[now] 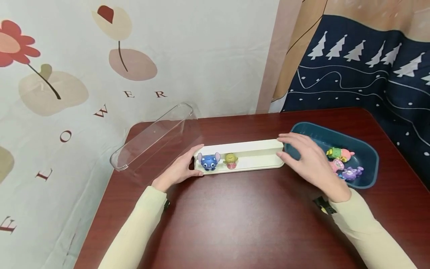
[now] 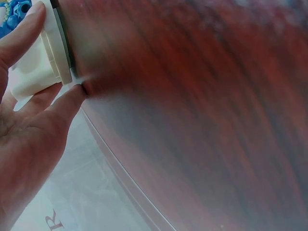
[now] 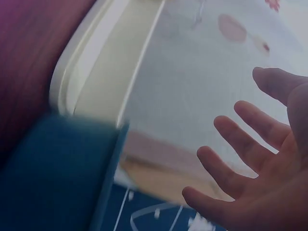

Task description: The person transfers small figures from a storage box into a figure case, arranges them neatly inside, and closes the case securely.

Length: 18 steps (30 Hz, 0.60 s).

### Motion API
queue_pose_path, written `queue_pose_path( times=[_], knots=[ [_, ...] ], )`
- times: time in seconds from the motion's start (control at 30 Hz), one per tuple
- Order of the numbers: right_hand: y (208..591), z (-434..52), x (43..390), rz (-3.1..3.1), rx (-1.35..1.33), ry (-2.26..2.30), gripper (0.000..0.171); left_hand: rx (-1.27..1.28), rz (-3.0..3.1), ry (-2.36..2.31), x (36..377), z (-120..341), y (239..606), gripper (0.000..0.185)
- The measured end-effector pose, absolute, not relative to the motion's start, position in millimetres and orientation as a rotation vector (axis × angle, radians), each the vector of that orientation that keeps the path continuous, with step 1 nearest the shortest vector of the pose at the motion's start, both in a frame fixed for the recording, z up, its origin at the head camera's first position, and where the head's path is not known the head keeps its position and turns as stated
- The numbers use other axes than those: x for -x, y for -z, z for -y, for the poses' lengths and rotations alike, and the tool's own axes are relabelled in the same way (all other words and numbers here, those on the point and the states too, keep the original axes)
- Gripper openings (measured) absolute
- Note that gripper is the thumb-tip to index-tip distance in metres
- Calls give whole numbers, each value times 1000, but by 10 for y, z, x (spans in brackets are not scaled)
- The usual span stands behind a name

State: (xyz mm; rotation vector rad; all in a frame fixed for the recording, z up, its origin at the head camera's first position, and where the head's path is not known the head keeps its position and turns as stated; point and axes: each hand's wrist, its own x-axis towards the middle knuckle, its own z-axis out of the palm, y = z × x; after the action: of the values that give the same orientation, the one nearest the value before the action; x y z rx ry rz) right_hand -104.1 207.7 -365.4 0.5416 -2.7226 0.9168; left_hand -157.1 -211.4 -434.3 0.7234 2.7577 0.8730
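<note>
In the head view, a long cream tray (image 1: 255,155) with a raised back ledge lay on the dark red table (image 1: 235,216), its long axis running left to right, slightly up toward the right. Two small toys stood at its left end: a blue one (image 1: 209,161) and a yellow-green one (image 1: 230,160). The left hand (image 1: 179,170) held the tray's left end, fingers curled round it. The right hand (image 1: 307,158) hovered with fingers spread and relaxed over the tray's right end, holding nothing. Just right of the tray sat a teal bin (image 1: 366,149) with more toys (image 1: 342,162) inside, partly hidden by the right hand. A clear cover (image 1: 154,138) lay tilted behind the left hand, near the table's edge.

In the left wrist view, the fingers (image 2: 21,36) and thumb clasped the tray's end (image 2: 41,67); the blue toy (image 2: 12,12) showed at the corner.

In the right wrist view, the open fingers (image 3: 240,161) hung apart from the tray (image 3: 110,62), with the bin's rim (image 3: 57,168) blurred below.
</note>
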Motion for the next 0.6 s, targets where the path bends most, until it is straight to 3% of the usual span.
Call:
queue_pose_path(
  times=[0.37, 0.6],
  knots=[
    [3614, -2840, 945, 2810, -123, -1069, 55, -700, -2758, -873, 1567, 2119, 4356, 100],
    [3699, -3179, 908, 2828, -108, -1075, 51, -693, -2755, -879, 1567, 2118, 4361, 99]
  ],
)
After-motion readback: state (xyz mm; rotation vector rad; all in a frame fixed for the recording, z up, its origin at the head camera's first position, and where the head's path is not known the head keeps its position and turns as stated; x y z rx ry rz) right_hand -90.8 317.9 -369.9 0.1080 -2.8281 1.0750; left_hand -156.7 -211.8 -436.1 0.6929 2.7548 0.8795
